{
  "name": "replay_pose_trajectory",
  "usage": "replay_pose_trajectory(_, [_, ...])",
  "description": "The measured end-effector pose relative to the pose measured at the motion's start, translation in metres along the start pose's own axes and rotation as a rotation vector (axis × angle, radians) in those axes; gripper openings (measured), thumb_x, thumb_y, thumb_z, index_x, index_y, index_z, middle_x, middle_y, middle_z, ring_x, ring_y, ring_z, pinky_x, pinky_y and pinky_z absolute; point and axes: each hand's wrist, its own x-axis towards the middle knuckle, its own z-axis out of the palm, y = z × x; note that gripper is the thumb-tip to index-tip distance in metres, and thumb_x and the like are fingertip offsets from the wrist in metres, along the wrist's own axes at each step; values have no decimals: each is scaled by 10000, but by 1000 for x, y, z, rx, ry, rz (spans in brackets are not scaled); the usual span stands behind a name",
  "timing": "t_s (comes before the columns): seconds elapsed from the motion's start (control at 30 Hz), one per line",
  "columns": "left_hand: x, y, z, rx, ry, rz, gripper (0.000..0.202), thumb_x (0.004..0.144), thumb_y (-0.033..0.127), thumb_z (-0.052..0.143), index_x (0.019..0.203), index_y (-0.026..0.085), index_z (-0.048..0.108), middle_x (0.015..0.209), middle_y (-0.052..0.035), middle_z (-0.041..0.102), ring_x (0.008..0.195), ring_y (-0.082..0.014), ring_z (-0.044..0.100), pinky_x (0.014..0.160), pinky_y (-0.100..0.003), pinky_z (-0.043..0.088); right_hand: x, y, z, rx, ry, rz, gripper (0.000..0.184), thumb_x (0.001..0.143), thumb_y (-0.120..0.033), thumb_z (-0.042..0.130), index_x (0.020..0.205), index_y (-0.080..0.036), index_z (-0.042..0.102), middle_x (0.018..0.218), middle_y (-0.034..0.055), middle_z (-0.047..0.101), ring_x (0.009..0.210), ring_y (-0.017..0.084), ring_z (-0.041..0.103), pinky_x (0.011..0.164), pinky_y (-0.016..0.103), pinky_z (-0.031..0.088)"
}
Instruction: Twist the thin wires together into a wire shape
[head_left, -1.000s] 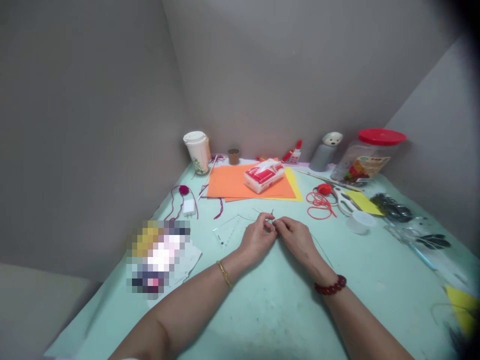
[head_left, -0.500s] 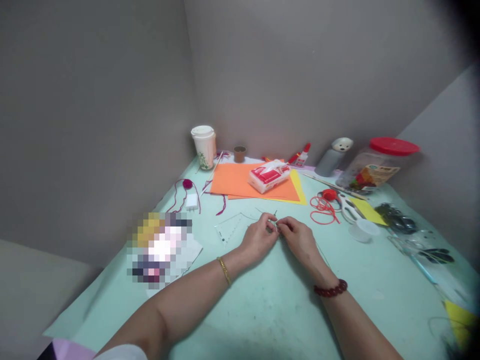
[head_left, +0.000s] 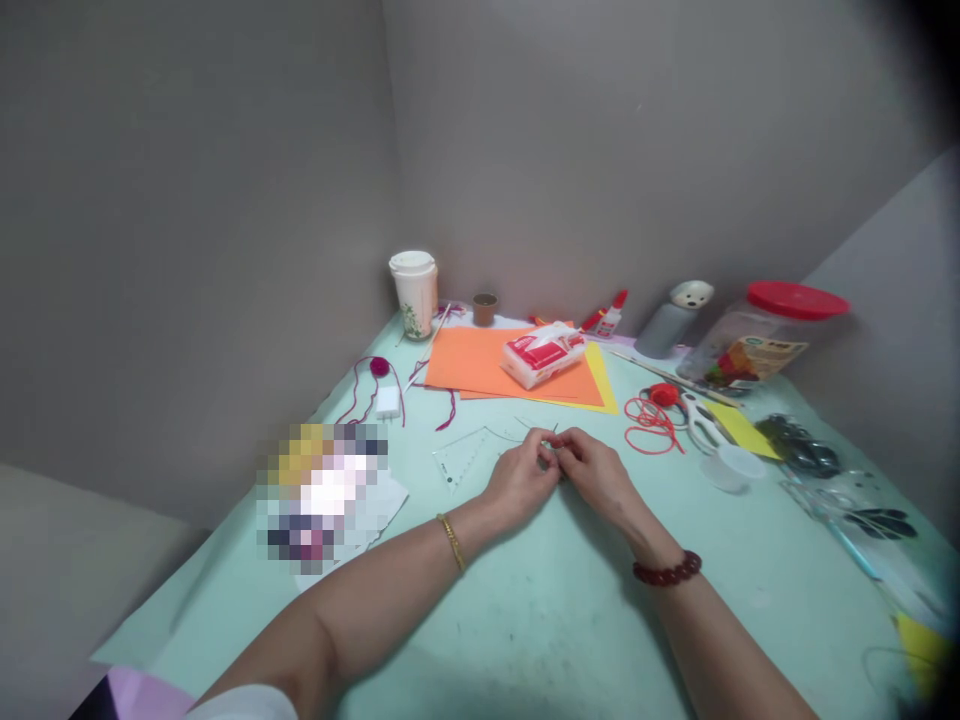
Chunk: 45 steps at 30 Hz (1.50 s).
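My left hand [head_left: 517, 478] and right hand [head_left: 596, 470] meet above the middle of the mint table cover [head_left: 570, 630], and the fingertips [head_left: 546, 455] of both are clenched in a tight pinch on a thin wire [head_left: 525, 426]. Whether anything small sits inside that pinch, I cannot tell; my fingers hide it. The wire is held in the air, just right of a clear triangle ruler [head_left: 461, 458] and near of the orange paper [head_left: 487, 362].

If my pinch loosens, the wire could spring free, and so fine a strand would be hard to spot against the pale cover. A sharp end could prick my fingers, and a loose end could snag on the ruler or on the red cord [head_left: 649, 425] to the right.

The jar [head_left: 750, 345] at far right has a printed label, but I cannot read it. I can make out no brand on the glue bottle [head_left: 611, 318] or the tissue pack [head_left: 544, 357].
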Motion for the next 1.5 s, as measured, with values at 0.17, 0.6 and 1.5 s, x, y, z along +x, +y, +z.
replay_pose_trajectory(0.17, [1, -1, 1, -45, 0, -24, 535, 781, 272, 546, 1295, 300, 398, 847, 42, 648, 697, -127, 585, 665, -242, 435, 2, 3, 2, 73, -8, -39, 246, 726, -310, 457, 916, -190, 555, 669, -12, 599, 624, 163, 538, 599, 260, 360])
replay_pose_trajectory(0.6, [2, -6, 3, -92, 34, -45, 507, 800, 277, 537, 1289, 276, 403, 797, 35, 656, 691, -121, 591, 671, -241, 431, 4, 13, 6, 419, -42, -28, 402, 659, -401, 527, 937, -130, 633, 788, 49, 631, 684, 169, 540, 638, 288, 410])
replay_pose_trajectory(1.5, [3, -3, 2, -3, 35, -43, 486, 758, 196, 525, 1237, 263, 478, 773, 26, 671, 701, -140, 598, 649, -238, 428, -6, 7, -1, 187, 190, 36, 330, 684, -390, 463, 847, -173, 649, 665, 31, 624, 581, 167, 543, 582, 285, 405])
